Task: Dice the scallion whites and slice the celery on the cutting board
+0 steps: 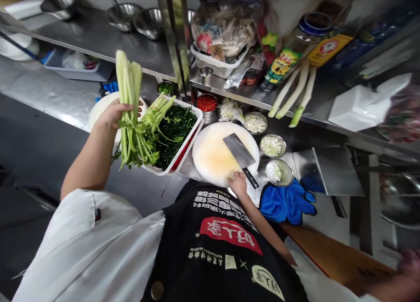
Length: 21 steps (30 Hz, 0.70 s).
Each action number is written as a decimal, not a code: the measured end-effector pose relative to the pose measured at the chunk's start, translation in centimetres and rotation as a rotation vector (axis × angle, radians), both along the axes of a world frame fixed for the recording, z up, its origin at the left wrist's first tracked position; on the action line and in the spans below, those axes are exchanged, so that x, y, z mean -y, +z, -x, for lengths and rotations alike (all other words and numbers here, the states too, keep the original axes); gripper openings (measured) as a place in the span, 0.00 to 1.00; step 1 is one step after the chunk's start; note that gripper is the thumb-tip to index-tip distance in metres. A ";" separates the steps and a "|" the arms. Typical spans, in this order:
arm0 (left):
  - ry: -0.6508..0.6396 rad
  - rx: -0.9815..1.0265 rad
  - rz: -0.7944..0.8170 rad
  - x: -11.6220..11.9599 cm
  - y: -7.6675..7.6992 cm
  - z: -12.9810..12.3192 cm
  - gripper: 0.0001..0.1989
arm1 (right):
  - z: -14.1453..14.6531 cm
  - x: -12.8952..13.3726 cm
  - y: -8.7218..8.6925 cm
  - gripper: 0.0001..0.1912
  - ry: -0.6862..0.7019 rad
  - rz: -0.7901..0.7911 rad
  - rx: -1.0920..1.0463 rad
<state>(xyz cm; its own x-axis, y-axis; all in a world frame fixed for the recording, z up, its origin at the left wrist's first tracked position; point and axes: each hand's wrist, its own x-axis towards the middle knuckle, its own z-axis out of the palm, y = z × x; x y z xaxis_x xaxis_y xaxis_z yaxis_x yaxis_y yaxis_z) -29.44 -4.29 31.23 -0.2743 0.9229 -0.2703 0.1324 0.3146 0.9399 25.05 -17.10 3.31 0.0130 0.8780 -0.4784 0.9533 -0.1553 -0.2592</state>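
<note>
On the left, my left hand [113,114] is wrapped round a bunch of celery [129,85], stalks up and leaves hanging down. More celery [160,112] lies in the white basket [200,115] beside dark green chopped vegetables [177,125]. My right hand [237,182] rests at the near edge of the round white cutting board [210,155], fingers curled in, nothing visible in them. A cleaver [238,149] lies flat on the board, its black handle [250,178] just right of that hand and apart from it.
Metal bowls of chopped white vegetables [273,145] and red chillies [206,102] surround the board. Blue gloves [288,202] lie to the right. Leeks [297,92] overhang the shelf [226,92]. Another person's blurred hand [398,278] shows at lower right.
</note>
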 end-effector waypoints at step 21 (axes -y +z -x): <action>-0.151 0.420 -0.146 1.5 -14.2 -40.3 0.36 | -0.4 -8.2 12.4 0.58 -0.164 -0.229 -0.973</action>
